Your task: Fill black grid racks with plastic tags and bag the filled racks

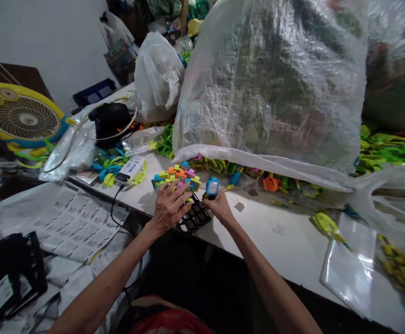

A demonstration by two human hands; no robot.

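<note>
A cluster of small toy watches (176,174) in orange, yellow, blue and pink stands packed together near the front edge of the table. My left hand (169,206) is bent over this cluster, its fingers curled around the near side and gripping it. Under and beside it lies a black plastic rack (197,215) with rows of openings, partly covered by my left hand. To the right, my right hand (218,206) pinches a blue toy watch (212,186) by its lower part, with the pale face upward. The fingertips of my right hand are partly hidden.
Large clear plastic bags (272,93) fill the back of the white table (258,236). Strap pieces spill out beneath them. A white device (131,169) with a black cable, a yellow fan (28,118) and a printed label sheet (80,222) are left. Plastic sleeves (350,260) lie right.
</note>
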